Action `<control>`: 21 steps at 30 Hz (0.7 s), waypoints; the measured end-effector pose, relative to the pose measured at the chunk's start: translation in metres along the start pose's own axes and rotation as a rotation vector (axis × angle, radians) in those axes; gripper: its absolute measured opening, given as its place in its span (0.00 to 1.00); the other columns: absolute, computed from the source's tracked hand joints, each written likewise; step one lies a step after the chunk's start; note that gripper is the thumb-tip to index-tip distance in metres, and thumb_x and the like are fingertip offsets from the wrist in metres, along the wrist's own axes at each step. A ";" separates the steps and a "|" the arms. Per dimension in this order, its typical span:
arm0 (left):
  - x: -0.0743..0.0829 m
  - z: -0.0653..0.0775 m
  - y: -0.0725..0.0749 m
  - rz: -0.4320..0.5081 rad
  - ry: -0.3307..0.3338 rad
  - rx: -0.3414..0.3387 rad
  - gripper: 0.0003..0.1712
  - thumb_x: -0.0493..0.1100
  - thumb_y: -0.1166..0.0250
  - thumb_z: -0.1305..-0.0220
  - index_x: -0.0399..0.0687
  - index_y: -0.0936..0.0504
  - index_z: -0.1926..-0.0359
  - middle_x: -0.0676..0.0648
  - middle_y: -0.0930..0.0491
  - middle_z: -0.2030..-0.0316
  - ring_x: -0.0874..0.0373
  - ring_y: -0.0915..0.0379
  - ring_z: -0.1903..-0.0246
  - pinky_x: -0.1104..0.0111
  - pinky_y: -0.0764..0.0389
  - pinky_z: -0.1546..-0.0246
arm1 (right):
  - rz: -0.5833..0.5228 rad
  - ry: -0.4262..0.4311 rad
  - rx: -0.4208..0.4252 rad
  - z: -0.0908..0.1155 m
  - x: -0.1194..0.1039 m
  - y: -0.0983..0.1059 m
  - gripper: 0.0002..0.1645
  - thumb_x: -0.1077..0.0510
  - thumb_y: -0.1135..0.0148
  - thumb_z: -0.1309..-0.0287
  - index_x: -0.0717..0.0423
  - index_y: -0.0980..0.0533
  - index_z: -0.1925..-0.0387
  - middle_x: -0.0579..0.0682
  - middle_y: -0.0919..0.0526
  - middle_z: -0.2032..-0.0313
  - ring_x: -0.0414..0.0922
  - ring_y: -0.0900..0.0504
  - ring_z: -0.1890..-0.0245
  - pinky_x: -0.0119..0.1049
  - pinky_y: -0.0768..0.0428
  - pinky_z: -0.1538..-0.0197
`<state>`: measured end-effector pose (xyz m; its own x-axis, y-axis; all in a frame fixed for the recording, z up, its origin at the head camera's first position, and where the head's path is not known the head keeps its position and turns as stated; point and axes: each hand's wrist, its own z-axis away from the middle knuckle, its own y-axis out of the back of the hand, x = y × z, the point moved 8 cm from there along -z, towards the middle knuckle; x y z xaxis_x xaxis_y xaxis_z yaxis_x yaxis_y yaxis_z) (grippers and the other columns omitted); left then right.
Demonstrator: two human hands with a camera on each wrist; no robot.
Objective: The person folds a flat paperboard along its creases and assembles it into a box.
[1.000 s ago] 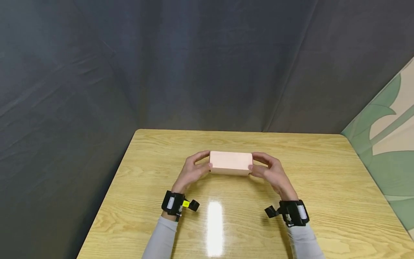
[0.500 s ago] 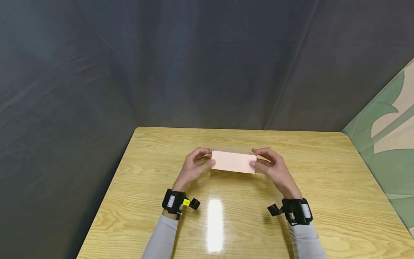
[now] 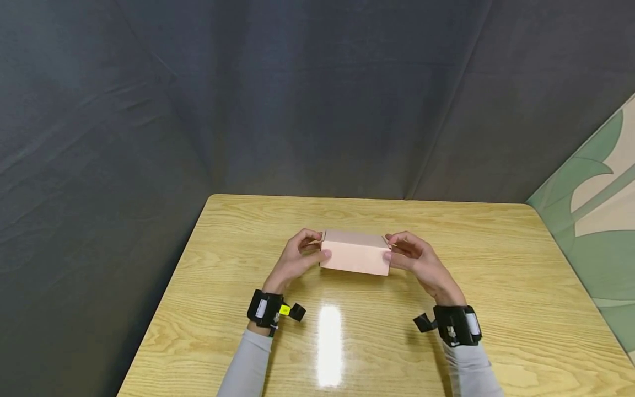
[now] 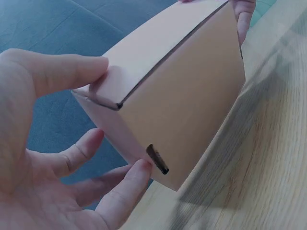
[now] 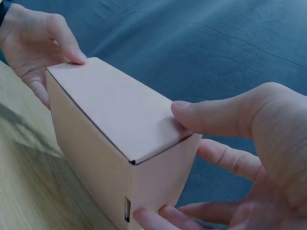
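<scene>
A small pale pink cardboard box [image 3: 354,259] is held lengthwise between my two hands, above the wooden table. My left hand [image 3: 294,261] grips its left end, the thumb pressing the face toward me and the fingers at the end panel. At the opposite end my right hand [image 3: 423,266] pinches the box in the same way. The left wrist view shows a closed box [image 4: 192,96] with a small dark slot near one corner. A similar slot appears low on the box [image 5: 115,105] in the right wrist view. Its contents are hidden.
The light wooden table [image 3: 208,342] spreads around the hands, with a bright reflection in front of the box. A dark grey curtain [image 3: 317,99] hangs behind and to the left. Leaf-patterned fabric [image 3: 602,231] lies along the right side.
Both hands have turned the box, so different faces now point up and toward me. My right hand has shifted slightly right, and its fingers sit differently at the box end.
</scene>
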<state>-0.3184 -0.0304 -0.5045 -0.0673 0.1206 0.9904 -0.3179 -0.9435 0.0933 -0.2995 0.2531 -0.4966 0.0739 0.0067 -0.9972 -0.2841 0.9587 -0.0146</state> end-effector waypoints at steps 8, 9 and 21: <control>-0.002 0.005 -0.001 -0.006 0.055 -0.054 0.30 0.39 0.25 0.34 0.44 0.27 0.34 0.41 0.31 0.24 0.36 0.28 0.30 0.46 0.24 0.30 | 0.028 -0.002 -0.018 0.001 0.001 0.000 0.15 0.62 0.28 0.32 0.65 0.24 0.50 0.68 0.31 0.25 0.53 0.29 0.24 0.34 0.15 0.42; -0.002 0.005 -0.002 -0.006 0.055 -0.058 0.31 0.38 0.25 0.34 0.43 0.27 0.34 0.41 0.31 0.24 0.36 0.28 0.31 0.46 0.24 0.30 | 0.034 -0.002 -0.024 0.001 0.001 0.000 0.15 0.62 0.28 0.32 0.64 0.23 0.50 0.68 0.31 0.25 0.56 0.31 0.24 0.33 0.16 0.41; -0.001 0.005 -0.003 0.007 0.039 -0.123 0.42 0.35 0.23 0.38 0.44 0.35 0.27 0.42 0.32 0.23 0.36 0.31 0.27 0.43 0.25 0.30 | 0.109 -0.005 -0.082 0.001 0.002 -0.002 0.25 0.64 0.28 0.33 0.68 0.28 0.41 0.66 0.35 0.22 0.57 0.26 0.34 0.35 0.17 0.43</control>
<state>-0.3129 -0.0295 -0.5054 -0.1063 0.1281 0.9861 -0.4310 -0.8996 0.0704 -0.2976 0.2514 -0.4985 0.0435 0.1109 -0.9929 -0.3680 0.9257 0.0873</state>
